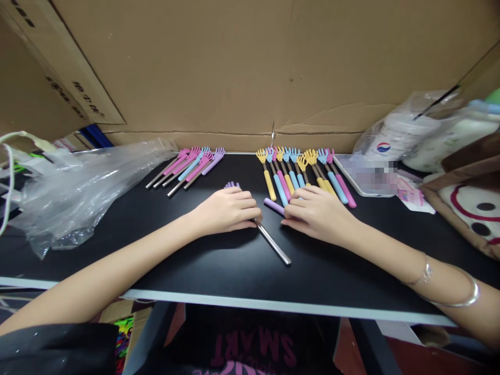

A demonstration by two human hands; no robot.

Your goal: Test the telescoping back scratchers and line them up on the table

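My left hand (230, 211) is closed around a back scratcher (274, 244). Its purple claw tips poke out behind the knuckles, and its bare metal rod points towards me and to the right. My right hand (317, 213) pinches a purple handle grip (274, 206), whose far end sticks out to the left of the fingers. Grip and rod are apart. Behind my left hand lie several back scratchers with pink, blue and purple heads (191, 162), some with bare metal rods. Beyond my right hand, several yellow, blue and pink back scratchers (289, 178) lie in a row with coloured grips on.
A clear plastic bag (86, 187) and a white cable (11, 182) are at the left of the black table (219, 276). A phone (367, 177), a bagged Pepsi cup (394, 140) and a brown plush-like bag (464, 198) stand right. Cardboard (242, 67) walls the back.
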